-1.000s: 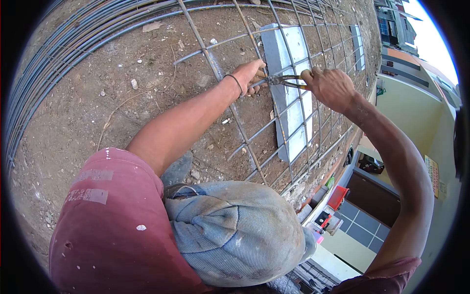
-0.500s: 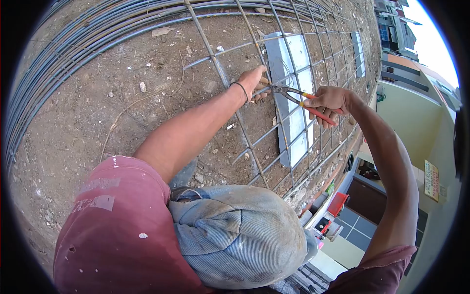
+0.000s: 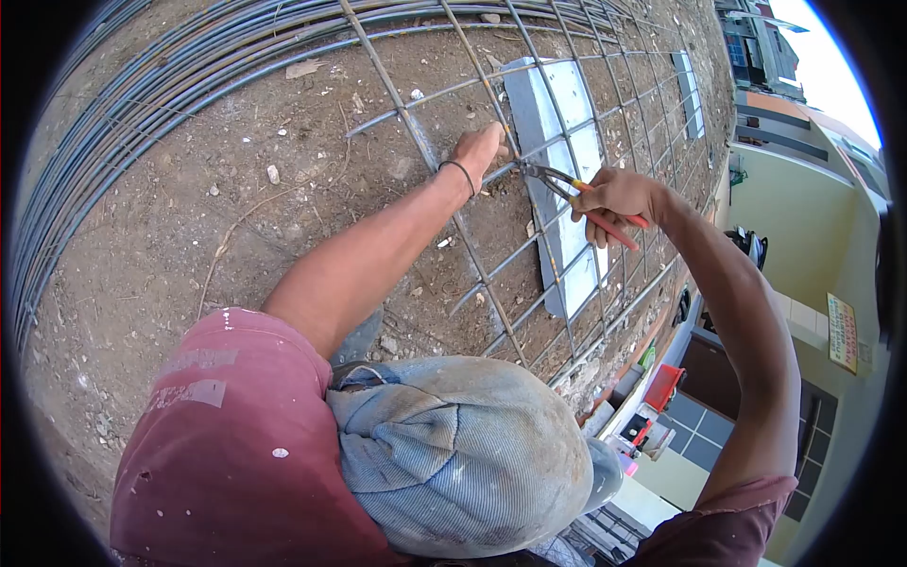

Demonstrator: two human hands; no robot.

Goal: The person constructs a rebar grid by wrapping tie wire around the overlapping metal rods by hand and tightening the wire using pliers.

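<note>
Red and yellow handled pliers [image 3: 564, 182] are in my right hand [image 3: 619, 203], whose fingers wrap round the handles. Their jaws touch a crossing of two bars in the steel rebar grid [image 3: 482, 282]. Just left of that crossing, my left hand [image 3: 480, 154] is closed at the bars, with its fingers partly hidden; what it grips is too small to make out. A white-topped block [image 3: 557, 113] lies on the ground under the grid, right beneath the pliers.
Long steel rods [image 3: 142, 104] lie in a bundle at the upper left. A second pale block [image 3: 691, 94] is farther off under the grid. My bent knee [image 3: 463, 454] is near the grid's edge. A red container [image 3: 664, 386] stands by the building.
Over the last second the plier handles have swung lower and my right hand has turned with them. In the last half second my left fingers have curled in more at the bars.
</note>
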